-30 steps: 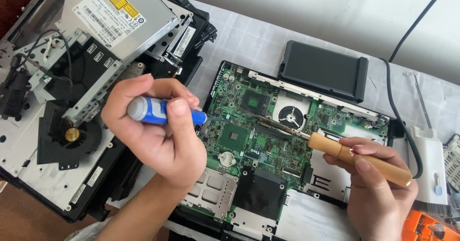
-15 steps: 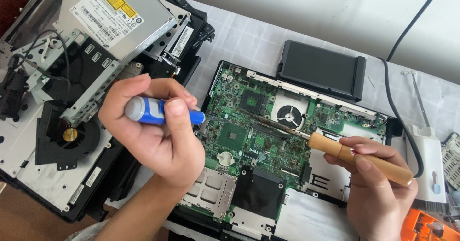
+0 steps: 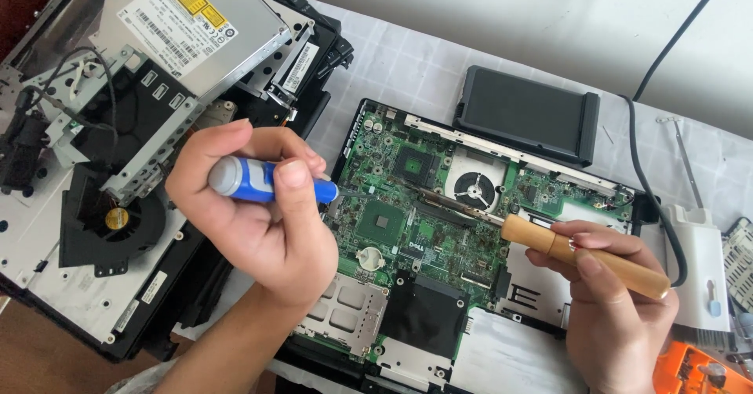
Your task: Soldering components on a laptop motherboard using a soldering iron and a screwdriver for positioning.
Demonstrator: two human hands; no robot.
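Note:
An opened laptop base with a green motherboard (image 3: 423, 221) lies on the white cloth in front of me. My left hand (image 3: 259, 221) grips a blue and grey screwdriver (image 3: 259, 181), its tip pointing right at the board's left edge. My right hand (image 3: 620, 308) holds a wooden-handled tool (image 3: 584, 254) whose thin metal shaft reaches left across the board, just below the round cooling fan (image 3: 473, 188). Both tool tips sit over the middle of the board.
A black battery pack (image 3: 529, 119) lies behind the laptop. At left are stacked laptop parts: a silver optical drive (image 3: 188, 25), a black fan (image 3: 118, 221), metal brackets. A black cable (image 3: 651, 182) runs at right, beside a white device (image 3: 698, 261) and an orange tool (image 3: 698, 370).
My left hand with the screwdriver has shifted slightly left and down. The right hand and the wooden-handled tool have stayed in place.

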